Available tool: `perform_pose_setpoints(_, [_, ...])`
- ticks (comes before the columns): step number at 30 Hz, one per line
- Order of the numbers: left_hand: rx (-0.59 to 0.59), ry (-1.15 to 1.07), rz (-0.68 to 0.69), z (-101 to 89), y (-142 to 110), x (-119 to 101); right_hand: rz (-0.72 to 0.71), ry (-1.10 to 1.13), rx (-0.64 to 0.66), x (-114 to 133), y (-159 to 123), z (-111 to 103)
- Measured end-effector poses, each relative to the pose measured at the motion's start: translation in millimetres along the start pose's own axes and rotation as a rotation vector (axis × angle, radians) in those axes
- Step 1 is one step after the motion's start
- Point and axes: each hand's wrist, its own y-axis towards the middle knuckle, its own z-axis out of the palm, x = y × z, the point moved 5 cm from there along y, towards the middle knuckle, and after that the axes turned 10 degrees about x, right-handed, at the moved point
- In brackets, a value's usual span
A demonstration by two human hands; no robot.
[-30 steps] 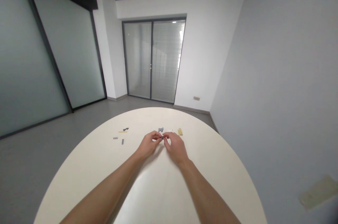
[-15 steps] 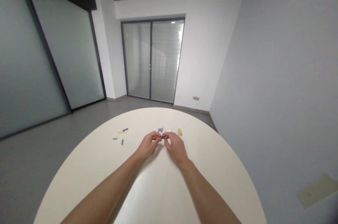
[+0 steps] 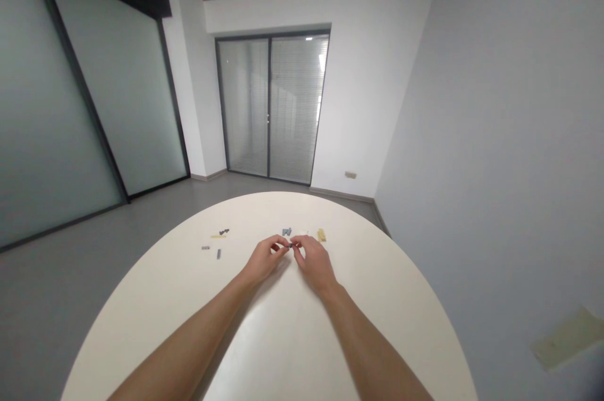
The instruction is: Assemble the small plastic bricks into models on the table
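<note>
Between my two hands is a small dark grey piece (image 3: pixel 290 245), too small for its exact kind to show. My left hand (image 3: pixel 267 257) pinches it from the left with thumb and fingertips. From the right, my right hand (image 3: pixel 311 259) closes its thumb and fingers on the same piece. Just beyond the fingertips lie blue-grey pieces (image 3: pixel 286 231) on the table. Yellow pieces (image 3: pixel 321 235) rest past my right hand, and a whitish piece beside them is partly hidden by that hand.
The round white table (image 3: pixel 278 350) fills the foreground. On its left lie dark pieces (image 3: pixel 224 232), a thin yellow strip (image 3: pixel 218 237), a small grey-brown piece (image 3: pixel 206 248) and a grey block (image 3: pixel 219 254). Beyond stand a glass door (image 3: pixel 268 108) and walls.
Both hands stay almost in place, with only slight finger movement around the small dark grey piece. The pieces on the table have not moved.
</note>
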Motion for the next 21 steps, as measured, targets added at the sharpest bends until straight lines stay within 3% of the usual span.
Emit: perform_pose_setpoints(21, [-0.012,0.044,0.029,-0.8,-0.5,-4.4,0.005,-0.01,0.025,5.1,-1.0,-1.8])
